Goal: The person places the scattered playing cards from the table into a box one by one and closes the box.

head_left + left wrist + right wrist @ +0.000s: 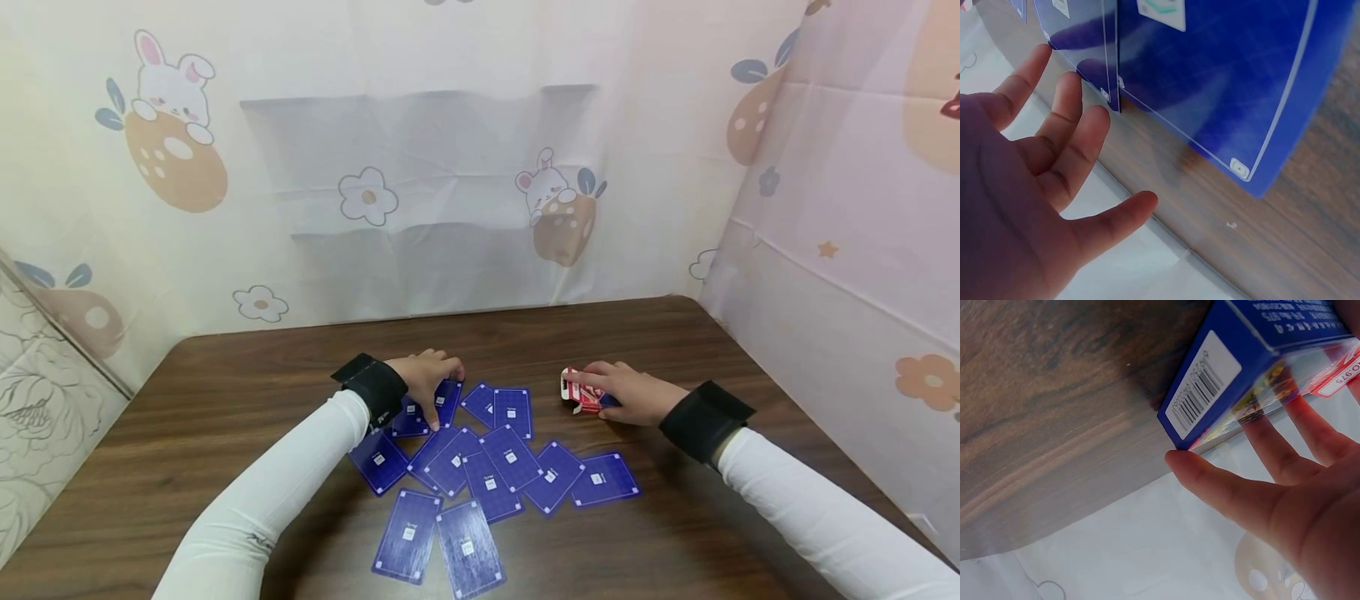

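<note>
Blue-backed playing cards [489, 487] lie scattered and overlapping on the brown wooden table [285, 350]. My left hand [429, 379] is over the cards at the far left of the spread. In the left wrist view its fingers [1088, 140] are spread and loosely bent beside the card edges [1210, 81], with no card held between them. To the right of the spread, my right hand [630, 393] grips a small red and blue card box [581, 393] from above. The right wrist view shows the box's barcode end [1204, 385], a fingertip touching its corner.
A curtain [450, 167] with rabbit and flower prints hangs behind the table and along its right side. At the left stands a pale panel [45, 400] with line-drawn flowers. Two cards [468, 546] lie nearest the front of the spread.
</note>
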The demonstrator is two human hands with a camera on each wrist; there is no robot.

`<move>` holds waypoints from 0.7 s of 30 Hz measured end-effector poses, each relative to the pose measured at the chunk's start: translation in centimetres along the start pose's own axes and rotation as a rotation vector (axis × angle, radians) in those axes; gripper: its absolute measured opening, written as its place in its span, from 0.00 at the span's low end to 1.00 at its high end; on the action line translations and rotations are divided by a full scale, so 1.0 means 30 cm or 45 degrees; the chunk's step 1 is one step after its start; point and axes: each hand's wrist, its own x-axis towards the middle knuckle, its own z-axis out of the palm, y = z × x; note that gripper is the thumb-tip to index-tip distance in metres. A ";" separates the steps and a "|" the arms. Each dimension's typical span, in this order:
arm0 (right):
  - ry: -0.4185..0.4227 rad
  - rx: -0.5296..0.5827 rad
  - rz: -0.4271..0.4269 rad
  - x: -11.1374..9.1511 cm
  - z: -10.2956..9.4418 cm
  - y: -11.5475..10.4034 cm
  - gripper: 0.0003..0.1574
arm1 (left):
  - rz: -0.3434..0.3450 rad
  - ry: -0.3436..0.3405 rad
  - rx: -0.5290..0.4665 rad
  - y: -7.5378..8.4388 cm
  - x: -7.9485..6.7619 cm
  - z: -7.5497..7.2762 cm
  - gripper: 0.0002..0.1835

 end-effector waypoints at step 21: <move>-0.003 -0.009 0.018 0.002 0.001 0.000 0.43 | -0.038 -0.041 -0.039 0.011 -0.007 -0.012 0.47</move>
